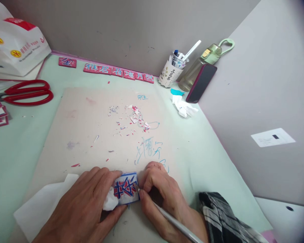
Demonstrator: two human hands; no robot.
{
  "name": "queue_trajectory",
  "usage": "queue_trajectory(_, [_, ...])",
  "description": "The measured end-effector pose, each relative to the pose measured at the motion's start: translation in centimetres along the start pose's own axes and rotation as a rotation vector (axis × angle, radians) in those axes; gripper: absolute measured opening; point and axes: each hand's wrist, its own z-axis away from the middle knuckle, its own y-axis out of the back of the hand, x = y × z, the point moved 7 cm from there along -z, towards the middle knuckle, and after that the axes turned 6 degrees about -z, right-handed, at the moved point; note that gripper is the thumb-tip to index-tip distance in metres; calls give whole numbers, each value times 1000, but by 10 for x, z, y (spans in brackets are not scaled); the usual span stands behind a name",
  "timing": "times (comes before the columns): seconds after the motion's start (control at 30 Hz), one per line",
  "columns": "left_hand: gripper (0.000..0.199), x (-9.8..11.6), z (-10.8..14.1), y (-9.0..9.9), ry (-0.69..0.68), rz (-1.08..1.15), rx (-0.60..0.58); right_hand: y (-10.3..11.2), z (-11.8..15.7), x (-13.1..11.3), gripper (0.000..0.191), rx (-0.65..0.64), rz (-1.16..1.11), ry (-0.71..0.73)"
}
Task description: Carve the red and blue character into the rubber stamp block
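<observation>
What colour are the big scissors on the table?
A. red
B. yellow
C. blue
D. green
A: the scissors lying at the left edge of the table have bright red handles, far from the left hand and right hand working on the small block.

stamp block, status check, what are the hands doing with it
Left hand pins stamp block on the board, tissue under the fingers. Right hand grips carving tool, tip at block's right edge. Shavings lie farther up, not in the way.
</observation>
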Motion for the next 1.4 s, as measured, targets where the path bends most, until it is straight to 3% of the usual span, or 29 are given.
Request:
queue_trajectory(0.37, [29, 0, -1, -1, -47, -66, 8, -2, -1, -1, 18, 3, 46, 43])
queue_trajectory(0.67, [33, -5, 2, -2, -49, -3, -16, -13, 4, -19, 26, -163, 395, 535])
queue_trajectory(0.83, [29, -9, 2, -8, 28, 60, -73, -18, 11, -24, 34, -239, 516, 674])
queue_trajectory(1.0, [29, -11, 1, -6, 53, 94, -65, -16, 10, -21, 32, -297, 489, 603])
queue_trajectory(1.23, [49, -8, -3, 2, 69, 79, -60, -1, -2, -2, 20, -155, 160, 273])
queue_trajectory(1.4, [29, 6, -17, 9, -57, 63, -63, 4, -3, 5, 21, -127, 70, 159])
